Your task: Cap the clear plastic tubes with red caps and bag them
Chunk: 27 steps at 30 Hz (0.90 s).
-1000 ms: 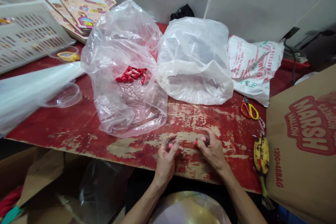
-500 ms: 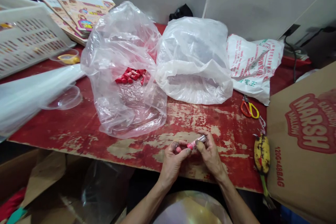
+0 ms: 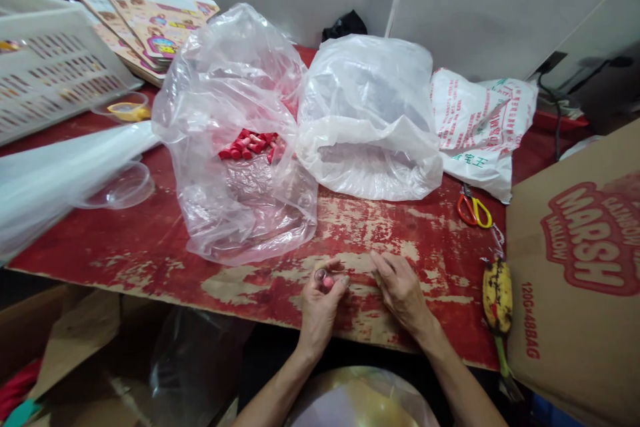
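Red paint, scuffed down to pale wood in patches, covers the tabletop [image 3: 385, 230] seen from the head camera. At its near edge the left hand [image 3: 320, 303] is curled, thumb and fingertips pinching a small pink piece [image 3: 327, 282] just above the board. Just to its right, apart from it, the right hand [image 3: 403, 290] rests on the table with its fingers [image 3: 383, 265] pressed together and stretched toward the left hand; whether anything lies under them cannot be told.

Behind the hands stands an open clear plastic bag [image 3: 235, 213] with a heap of red caps [image 3: 250, 143] inside. A white plastic bag [image 3: 370, 120] touches it on the right, and a printed bag [image 3: 483, 127] lies beyond that. Orange-and-yellow scissors [image 3: 473, 210] and a spotted banana [image 3: 497, 293] lie near a MARSH cardboard box [image 3: 575, 267]. At the left are a white slotted basket [image 3: 55, 67], printed cards [image 3: 155, 20] and a clear lid [image 3: 125, 187].
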Each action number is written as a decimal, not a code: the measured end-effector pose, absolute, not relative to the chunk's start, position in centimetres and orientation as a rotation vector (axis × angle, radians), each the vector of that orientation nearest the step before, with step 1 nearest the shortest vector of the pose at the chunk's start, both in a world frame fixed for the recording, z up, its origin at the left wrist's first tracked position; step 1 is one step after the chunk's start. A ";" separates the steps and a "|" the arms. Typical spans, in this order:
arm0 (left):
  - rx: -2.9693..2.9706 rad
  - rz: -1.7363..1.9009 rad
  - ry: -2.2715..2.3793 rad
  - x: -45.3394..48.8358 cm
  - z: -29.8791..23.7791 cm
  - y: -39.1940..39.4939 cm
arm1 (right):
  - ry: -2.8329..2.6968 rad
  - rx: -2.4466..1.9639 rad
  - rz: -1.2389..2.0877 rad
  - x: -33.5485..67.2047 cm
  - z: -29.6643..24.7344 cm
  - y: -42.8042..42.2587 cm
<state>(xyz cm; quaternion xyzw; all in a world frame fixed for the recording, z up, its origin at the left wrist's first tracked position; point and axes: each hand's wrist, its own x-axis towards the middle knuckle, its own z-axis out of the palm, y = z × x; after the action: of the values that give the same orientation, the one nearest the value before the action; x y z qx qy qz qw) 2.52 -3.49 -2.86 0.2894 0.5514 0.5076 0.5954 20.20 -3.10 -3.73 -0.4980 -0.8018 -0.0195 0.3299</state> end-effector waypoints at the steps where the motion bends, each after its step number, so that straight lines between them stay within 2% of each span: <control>1: 0.676 1.185 1.280 2.5 -2.9 -3.5 | -2.088 -1.304 -0.093 20.2 -3.9 -3.1; 10: 0.628 1.223 1.265 2.6 -3.0 -3.6 | -1.998 -1.337 0.000 20.1 -4.5 -3.8; 12: 0.630 1.225 1.261 2.5 -2.9 -3.6 | -1.932 -1.394 0.193 20.1 -4.3 -3.8; 15: 0.626 1.151 1.221 2.5 -2.8 -3.7 | -1.556 -1.483 0.687 20.0 -3.7 -3.9; 19: 0.558 1.019 1.008 2.8 -2.2 -3.8 | -1.077 -1.293 1.160 19.5 -3.0 -4.1; 22: 0.461 0.988 0.841 3.2 -1.7 -3.7 | -0.998 -1.173 1.282 19.0 -3.1 -4.3; 27: 0.418 0.970 0.839 3.7 -1.5 -3.7 | -1.156 -1.130 1.231 18.7 -2.9 -4.6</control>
<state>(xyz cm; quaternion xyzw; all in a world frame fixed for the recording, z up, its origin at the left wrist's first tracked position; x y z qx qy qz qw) 3.65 -3.68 -1.49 0.1936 0.3885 0.4489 0.7811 18.73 -4.63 -2.89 -0.4728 -0.4837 0.5149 0.5267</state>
